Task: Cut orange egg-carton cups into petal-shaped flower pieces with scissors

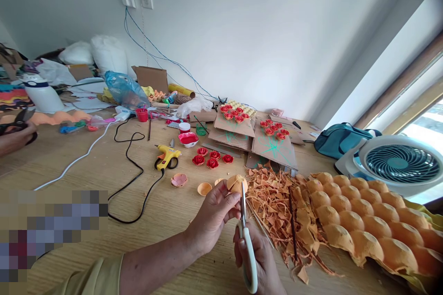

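My left hand point(216, 209) pinches an orange egg-carton cup point(236, 184) between thumb and fingers, just above the table. My right hand point(258, 258) grips a pair of scissors point(248, 251) with pale handles, and its blades point up against the cup's side. Behind my left hand lie a loose orange cup point(204, 188) and a pinkish cut cup point(179, 180). Several red paper roses point(212, 163) sit farther back. To the right of the cup spreads a heap of orange carton scraps point(273, 203).
An orange egg tray point(367, 212) lies at right, near a white fan point(398, 161). A yellow glue gun point(166, 156) with a black cord stands left of the roses. Cardboard sheets point(230, 136) carry more roses. At far left, another person's hand point(17, 138) holds dark scissors.
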A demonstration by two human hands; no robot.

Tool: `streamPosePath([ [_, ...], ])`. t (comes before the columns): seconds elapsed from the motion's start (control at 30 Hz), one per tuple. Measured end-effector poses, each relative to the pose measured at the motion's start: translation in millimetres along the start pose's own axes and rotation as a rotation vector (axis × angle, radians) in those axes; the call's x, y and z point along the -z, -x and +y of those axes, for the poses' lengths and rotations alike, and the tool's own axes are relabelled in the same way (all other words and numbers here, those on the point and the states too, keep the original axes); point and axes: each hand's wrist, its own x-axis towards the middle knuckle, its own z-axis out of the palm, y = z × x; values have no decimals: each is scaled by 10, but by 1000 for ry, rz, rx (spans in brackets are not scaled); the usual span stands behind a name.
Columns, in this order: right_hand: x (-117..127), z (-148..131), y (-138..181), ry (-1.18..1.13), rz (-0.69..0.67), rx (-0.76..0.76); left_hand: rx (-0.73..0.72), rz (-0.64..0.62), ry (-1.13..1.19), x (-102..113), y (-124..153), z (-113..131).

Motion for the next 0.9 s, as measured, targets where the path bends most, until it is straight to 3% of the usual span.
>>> streamPosePath([
  [0.47, 3, 39, 23, 130, 30, 46, -124, 32, -213, -71, 26, 58],
  [0.7, 55, 66, 4, 134, 14, 67, -76, -34, -48, -19, -8, 53],
  [0.9, 56, 95, -5, 148, -36, 59, -115, -14, 85, 56, -90, 144],
])
